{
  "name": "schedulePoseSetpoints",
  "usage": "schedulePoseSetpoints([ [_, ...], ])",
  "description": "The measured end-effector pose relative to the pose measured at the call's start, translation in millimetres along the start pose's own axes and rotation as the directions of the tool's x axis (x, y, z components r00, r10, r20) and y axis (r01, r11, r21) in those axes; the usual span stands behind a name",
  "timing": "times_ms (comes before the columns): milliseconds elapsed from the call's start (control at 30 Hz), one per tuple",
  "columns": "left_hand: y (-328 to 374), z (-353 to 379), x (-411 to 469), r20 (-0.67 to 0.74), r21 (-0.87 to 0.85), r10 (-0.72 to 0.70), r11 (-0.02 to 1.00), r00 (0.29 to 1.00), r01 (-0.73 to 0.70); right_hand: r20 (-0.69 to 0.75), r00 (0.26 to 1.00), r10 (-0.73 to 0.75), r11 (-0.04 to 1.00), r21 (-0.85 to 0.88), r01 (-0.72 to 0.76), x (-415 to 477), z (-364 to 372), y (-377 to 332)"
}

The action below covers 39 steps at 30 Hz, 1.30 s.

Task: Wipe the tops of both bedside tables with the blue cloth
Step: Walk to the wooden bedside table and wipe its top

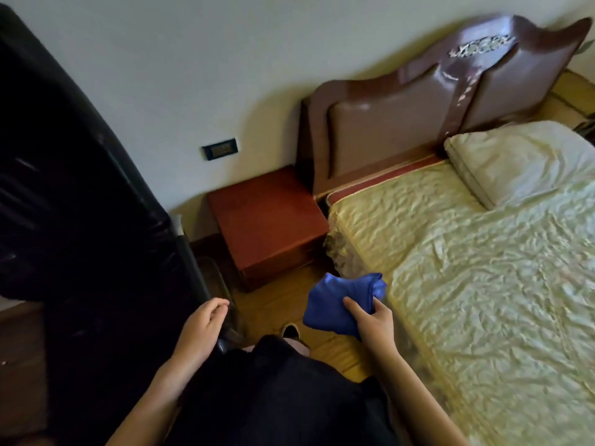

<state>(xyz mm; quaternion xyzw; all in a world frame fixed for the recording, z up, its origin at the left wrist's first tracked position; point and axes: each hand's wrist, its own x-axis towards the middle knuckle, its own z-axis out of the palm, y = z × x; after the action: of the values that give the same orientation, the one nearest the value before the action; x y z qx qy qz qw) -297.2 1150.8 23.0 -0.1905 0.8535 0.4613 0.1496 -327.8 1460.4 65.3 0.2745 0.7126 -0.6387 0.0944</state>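
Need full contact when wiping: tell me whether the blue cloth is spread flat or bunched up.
Bunched: the blue cloth is crumpled in loose folds, gripped by the right hand.

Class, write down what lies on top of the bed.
A white pillow lies by the headboard, on a crumpled pale cover. The cover hides whatever is beneath.

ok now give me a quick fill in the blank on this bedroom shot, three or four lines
1. The right hand grips a cloth coloured ____.
2. The left hand, fingers loosely curled, holds ____.
3. The pillow lies on the ____.

Missing words: blue; nothing; bed.
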Motion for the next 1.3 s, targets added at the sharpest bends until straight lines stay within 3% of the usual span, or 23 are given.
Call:
schedulePoseSetpoints([
  [233,68.0,-9.9,91.8,-0.059,-0.024,0.027,0.999,0.998,-0.028,0.061,0.997,-0.045,0.984,-0.167,0.054,101.2,19.1,-57.9],
  [400,75.4,-9.1,143.2,-0.102,-0.042,-0.058,0.998,0.993,0.054,0.142,0.988,-0.055,0.929,-0.356,0.103,172.6,47.2,-80.4],
  [667,14.6,36.2,257.7,-0.234,-0.161,-0.287,0.954,0.929,0.254,0.384,0.923,-0.03,0.809,-0.533,0.248,316.5,151.7,-43.8],
  [867,-67.8,78.4,356.5,-0.331,-0.304,-0.441,0.887,0.835,0.348,0.551,0.834,0.011,0.901,-0.368,0.231,397.4,250.7,10.2],
  [967,-104.4,99.3,397.4,-0.365,-0.357,-0.482,0.862,0.796,0.359,0.568,0.821,0.064,0.918,-0.357,0.175,434.9,279.4,51.9],
  [1100,-135.4,126.6,428.2,-0.395,-0.31,-0.459,0.882,0.796,0.355,0.466,0.875,0.133,0.864,-0.487,0.128,470.4,285.4,104.5],
  [1200,-148.1,134.7,436.6,-0.392,-0.338,-0.479,0.869,0.785,0.361,0.415,0.906,0.08,0.752,-0.622,0.218,476.4,272.8,104.9],
  [1267,-153.1,136.1,438.6,-0.386,-0.349,-0.478,0.867,0.789,0.354,0.412,0.9,-0.144,0.546,-0.725,0.419,476.6,263.8,95.9],
  [1300,-154.8,136.3,439.5,-0.391,-0.344,-0.47,0.872,0.791,0.348,0.463,0.84,-0.282,0.41,-0.734,0.542,475.3,262.0,92.3],
])
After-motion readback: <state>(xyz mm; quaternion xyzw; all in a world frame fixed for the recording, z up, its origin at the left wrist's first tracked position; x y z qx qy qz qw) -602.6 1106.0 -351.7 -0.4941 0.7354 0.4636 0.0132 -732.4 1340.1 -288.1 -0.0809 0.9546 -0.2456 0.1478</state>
